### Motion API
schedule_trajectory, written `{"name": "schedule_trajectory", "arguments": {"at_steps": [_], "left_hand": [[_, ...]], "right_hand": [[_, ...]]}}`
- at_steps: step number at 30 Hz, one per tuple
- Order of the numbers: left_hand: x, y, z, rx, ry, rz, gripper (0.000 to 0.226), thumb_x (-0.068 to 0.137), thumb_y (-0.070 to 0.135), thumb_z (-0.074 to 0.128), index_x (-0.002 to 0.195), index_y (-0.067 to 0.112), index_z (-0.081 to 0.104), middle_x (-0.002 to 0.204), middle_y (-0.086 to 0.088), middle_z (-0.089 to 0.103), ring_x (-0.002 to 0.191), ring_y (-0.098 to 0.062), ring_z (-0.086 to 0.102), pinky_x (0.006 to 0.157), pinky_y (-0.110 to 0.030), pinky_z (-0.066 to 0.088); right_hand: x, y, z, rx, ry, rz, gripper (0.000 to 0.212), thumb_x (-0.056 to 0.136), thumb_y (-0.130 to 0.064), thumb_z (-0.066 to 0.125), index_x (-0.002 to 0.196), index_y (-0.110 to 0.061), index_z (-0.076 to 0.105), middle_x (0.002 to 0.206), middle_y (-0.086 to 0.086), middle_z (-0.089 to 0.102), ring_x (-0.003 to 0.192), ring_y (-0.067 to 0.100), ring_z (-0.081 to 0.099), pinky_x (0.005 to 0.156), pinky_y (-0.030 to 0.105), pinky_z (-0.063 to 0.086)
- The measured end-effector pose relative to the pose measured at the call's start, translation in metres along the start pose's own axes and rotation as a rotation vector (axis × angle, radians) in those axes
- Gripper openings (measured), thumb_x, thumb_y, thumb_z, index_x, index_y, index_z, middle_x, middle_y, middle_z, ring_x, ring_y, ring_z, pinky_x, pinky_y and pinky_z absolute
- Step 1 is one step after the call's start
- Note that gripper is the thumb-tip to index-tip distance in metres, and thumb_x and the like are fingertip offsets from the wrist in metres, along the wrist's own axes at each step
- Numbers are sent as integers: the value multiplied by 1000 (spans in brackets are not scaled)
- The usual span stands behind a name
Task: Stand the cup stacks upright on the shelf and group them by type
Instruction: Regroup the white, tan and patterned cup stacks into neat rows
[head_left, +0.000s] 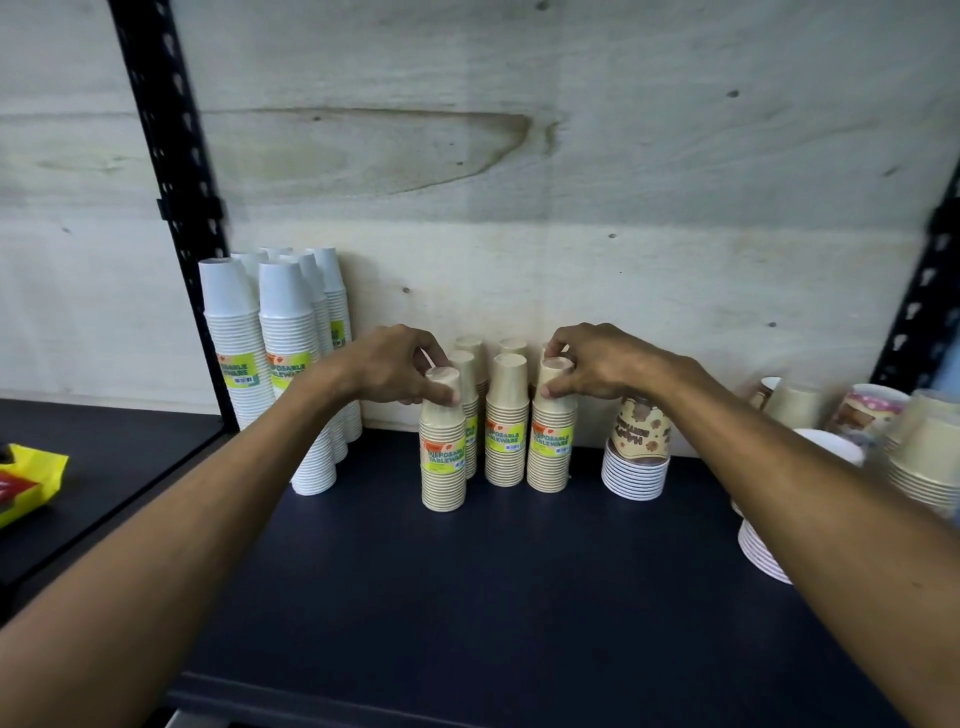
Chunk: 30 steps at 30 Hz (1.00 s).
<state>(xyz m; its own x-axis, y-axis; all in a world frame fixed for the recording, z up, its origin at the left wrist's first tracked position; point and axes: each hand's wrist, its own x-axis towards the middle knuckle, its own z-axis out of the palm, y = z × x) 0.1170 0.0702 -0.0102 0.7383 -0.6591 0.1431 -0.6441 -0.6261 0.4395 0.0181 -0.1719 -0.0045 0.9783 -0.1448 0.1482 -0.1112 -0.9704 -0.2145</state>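
Several beige cup stacks stand upright mouth-down at the middle of the dark shelf (467, 597). My left hand (395, 371) grips the top of the front-left beige stack (443, 457). My right hand (597, 364) pinches the top of the front-right beige stack (551, 447). Between them stands another beige stack (506, 441), with more beige stacks behind. A group of tall white cup stacks (291, 374) stands upright at the left by the shelf post. A printed brown-patterned cup stack (638, 452) stands to the right of my right hand.
At the far right sit wider beige bowls (922, 462), printed cups (867, 410) and white rims (761, 551), partly behind my right forearm. A black upright post (171, 171) bounds the left; a yellow-red packet (26, 478) lies on the neighbouring shelf. A wooden back panel closes the shelf.
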Motion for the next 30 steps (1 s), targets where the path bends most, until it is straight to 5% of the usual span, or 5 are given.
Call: {"name": "schedule_trajectory", "arguments": {"at_steps": [14, 19, 25, 30], "left_hand": [[-5, 3, -6, 18, -84, 45, 51, 78, 33, 81, 124, 27, 62, 111, 8, 67, 92, -16, 70, 82, -30, 55], [-6, 0, -5, -22, -96, 22, 53, 78, 34, 80, 127, 27, 60, 117, 5, 66, 97, -18, 69, 80, -27, 54], [-5, 19, -18, 67, 80, 28, 58, 77, 51, 75, 128, 29, 58, 116, 8, 66, 98, -14, 66, 86, -30, 48], [2, 53, -23, 96, 132, 95, 51, 79, 51, 73, 123, 28, 62, 114, 9, 68, 94, -12, 66, 84, -27, 44]], "right_hand": [[-1, 3, 4, 9, -3, 1, 51, 81, -41, 74, 125, -22, 55, 125, 4, 59, 104, 21, 56, 82, 34, 48], [-4, 0, 2, -6, -15, 7, 54, 82, -42, 73, 127, -21, 53, 125, 4, 59, 105, 21, 56, 85, 35, 49], [-15, 1, -12, -3, -5, -1, 65, 87, -52, 65, 138, -17, 46, 134, 6, 58, 118, 23, 55, 92, 35, 46], [-39, 14, -41, -36, 44, 2, 60, 88, -57, 60, 134, -18, 51, 125, 2, 63, 110, 20, 56, 87, 32, 44]]}}
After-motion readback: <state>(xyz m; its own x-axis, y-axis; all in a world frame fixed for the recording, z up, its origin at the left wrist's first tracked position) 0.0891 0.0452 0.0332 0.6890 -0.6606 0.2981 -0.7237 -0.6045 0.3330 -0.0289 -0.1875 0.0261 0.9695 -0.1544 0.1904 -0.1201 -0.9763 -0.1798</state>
